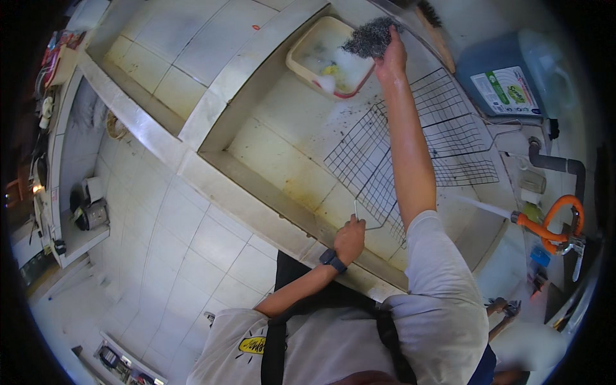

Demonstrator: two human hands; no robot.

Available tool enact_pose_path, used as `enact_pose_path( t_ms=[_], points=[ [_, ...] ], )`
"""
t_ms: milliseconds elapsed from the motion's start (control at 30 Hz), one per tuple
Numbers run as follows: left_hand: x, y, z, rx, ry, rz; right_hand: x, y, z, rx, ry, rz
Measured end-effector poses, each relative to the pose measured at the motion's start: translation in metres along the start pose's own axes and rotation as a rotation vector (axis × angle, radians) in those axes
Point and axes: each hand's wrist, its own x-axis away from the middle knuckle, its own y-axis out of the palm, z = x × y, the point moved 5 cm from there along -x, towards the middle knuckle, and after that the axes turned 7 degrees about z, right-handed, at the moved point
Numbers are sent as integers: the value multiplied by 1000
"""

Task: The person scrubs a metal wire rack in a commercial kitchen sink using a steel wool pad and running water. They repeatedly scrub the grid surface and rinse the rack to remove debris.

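My right hand (393, 59) reaches to the far end of the tiled sink, closed on a grey steel wool scourer (369, 38). The scourer hangs over the right rim of a cream plastic basin (296, 56), which holds cloudy, sudsy water and something yellow. Near the sink's front wall, my left hand (350, 240) grips the wire handle of a hinged grill basket (356, 144). The basket lies spread across the sink floor in two dark wire grids, partly hidden under my right forearm.
Water sprays from an orange hose (529, 223) by the tap (573, 244) into the sink's right side. A large blue jug (500, 77) stands on the right ledge near a grey pipe (555, 163). A second tiled basin (173, 58) adjoins on the left; dark specks dot the sink floor.
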Motion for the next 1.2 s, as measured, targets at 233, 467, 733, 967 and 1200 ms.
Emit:
enact_pose_path(
  t_ms=[233, 467, 733, 967, 1200],
  points=[
    [1, 2, -1, -58, 41, 2, 8, -2, -93, 754, -1393, 282],
    [1, 5, -2, -73, 67, 24, -31, 3, -126, 835, -1704, 344],
    [1, 2, -4, -77, 60, 64, 1, 3, -122, 1047, -1678, 446],
    [1, 2, -2, -19, 24, -17, 8, 33, 93, 1355, -733, -855],
    [-2, 3, 2, -9, 78, -16, -54, 22, 193, 1633, -154, -497]
  ],
)
